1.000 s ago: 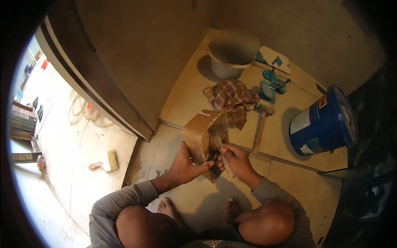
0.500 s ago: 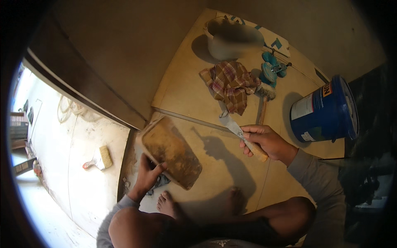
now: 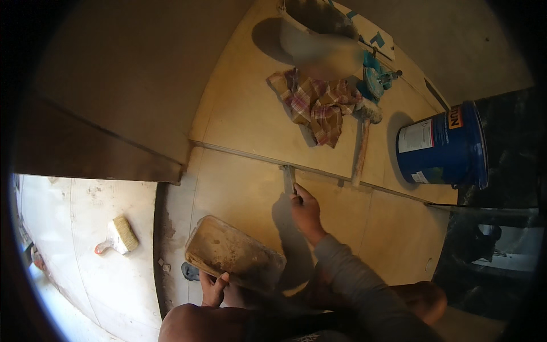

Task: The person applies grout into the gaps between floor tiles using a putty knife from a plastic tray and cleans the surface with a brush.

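Observation:
My right hand (image 3: 308, 214) is closed round the handle of a putty knife (image 3: 290, 175). The blade's tip is at the dark joint (image 3: 250, 158) between the floor tiles; whether it touches I cannot tell. With my left hand (image 3: 214, 286) I grip the near edge of a shallow, dirt-stained rectangular tray (image 3: 231, 249), thumb over the rim. The tray is tilted above the floor, in front of my knees. A crumpled checked cloth (image 3: 319, 105) lies on the tiles beyond the joint.
A wooden-handled hammer (image 3: 363, 142) lies beside the cloth, near turquoise suction cups (image 3: 374, 81) and a pale bucket (image 3: 307, 43). At right a blue paint bucket (image 3: 436, 149) lies on its side. A wide brush (image 3: 122, 235) rests on the white floor at left.
My right hand has moved left with the putty knife, its tip now at the tile joint. My left hand has lowered and turned the tray nearer my knees. The whole view has shifted.

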Motion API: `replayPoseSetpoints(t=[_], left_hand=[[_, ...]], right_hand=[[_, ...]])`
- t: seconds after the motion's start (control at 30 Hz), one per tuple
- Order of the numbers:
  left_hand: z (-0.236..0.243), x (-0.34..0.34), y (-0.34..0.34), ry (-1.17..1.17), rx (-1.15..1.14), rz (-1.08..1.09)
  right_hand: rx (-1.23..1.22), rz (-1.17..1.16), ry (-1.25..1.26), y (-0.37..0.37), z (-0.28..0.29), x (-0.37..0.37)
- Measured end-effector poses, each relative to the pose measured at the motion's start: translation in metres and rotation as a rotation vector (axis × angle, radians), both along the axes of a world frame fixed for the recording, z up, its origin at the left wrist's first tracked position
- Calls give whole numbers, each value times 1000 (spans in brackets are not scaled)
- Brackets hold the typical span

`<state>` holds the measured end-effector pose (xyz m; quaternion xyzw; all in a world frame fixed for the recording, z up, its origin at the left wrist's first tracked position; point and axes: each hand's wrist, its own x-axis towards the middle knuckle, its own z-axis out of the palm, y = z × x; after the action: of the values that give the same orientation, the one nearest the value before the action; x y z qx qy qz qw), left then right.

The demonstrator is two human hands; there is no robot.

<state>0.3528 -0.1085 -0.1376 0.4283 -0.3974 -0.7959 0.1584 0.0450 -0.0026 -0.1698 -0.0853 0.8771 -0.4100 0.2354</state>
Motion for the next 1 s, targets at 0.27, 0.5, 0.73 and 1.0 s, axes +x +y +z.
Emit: replayPoseSetpoints(t=[0.27,0.5,0.73,1.0], left_hand=[[-26,17,11,27,64,7],[-41,21,29,62,-1,-7],[-51,25,46,49,-34,-12],[-43,17,42,101,-174,-10]], right_hand=[[349,180,439,-44,2,31],[440,421,185,-33,40,8],[393,339,379,-23,18,-8],[431,434,324,-28,45,5]])
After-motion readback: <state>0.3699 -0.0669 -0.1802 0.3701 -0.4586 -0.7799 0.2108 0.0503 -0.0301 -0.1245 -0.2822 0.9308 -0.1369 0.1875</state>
